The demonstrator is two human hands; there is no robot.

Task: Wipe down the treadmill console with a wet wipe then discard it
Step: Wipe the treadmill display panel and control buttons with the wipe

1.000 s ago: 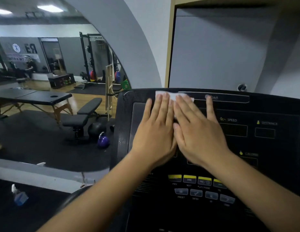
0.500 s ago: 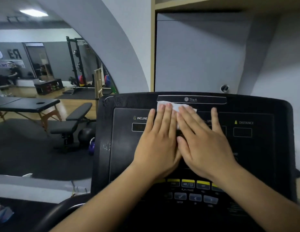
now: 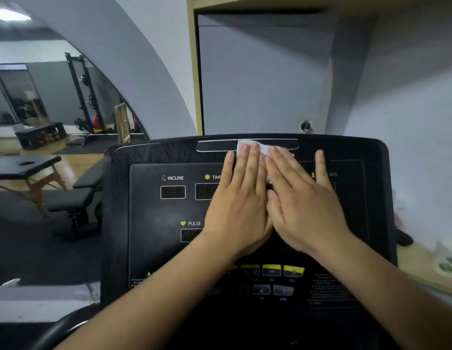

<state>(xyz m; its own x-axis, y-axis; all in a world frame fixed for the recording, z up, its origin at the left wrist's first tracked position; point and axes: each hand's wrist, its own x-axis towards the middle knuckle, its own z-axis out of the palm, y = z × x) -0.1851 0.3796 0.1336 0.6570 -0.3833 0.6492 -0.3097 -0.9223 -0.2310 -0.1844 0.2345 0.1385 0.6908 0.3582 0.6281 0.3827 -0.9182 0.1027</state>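
The black treadmill console [image 3: 159, 218] fills the middle of the head view, with INCLINE, TIME and PULSE displays on its left half and yellow and grey buttons low down. A white wet wipe [image 3: 264, 147] lies flat near the console's top edge, mostly hidden under my fingers. My left hand [image 3: 241, 205] and my right hand [image 3: 303, 205] lie side by side, fingers straight, pressing the wipe against the console face. Only the wipe's upper edge and a sliver between the hands show.
A grey wall stands right behind the console. On the left a mirror or opening shows a gym room with a massage table [image 3: 23, 165], a black bench [image 3: 76, 195] and a rack. A wooden ledge [image 3: 426, 271] with small items sits at the right.
Both hands have slid with the wipe to the right across the console's top, uncovering the INCLINE, TIME and PULSE displays. The camera has turned right too.
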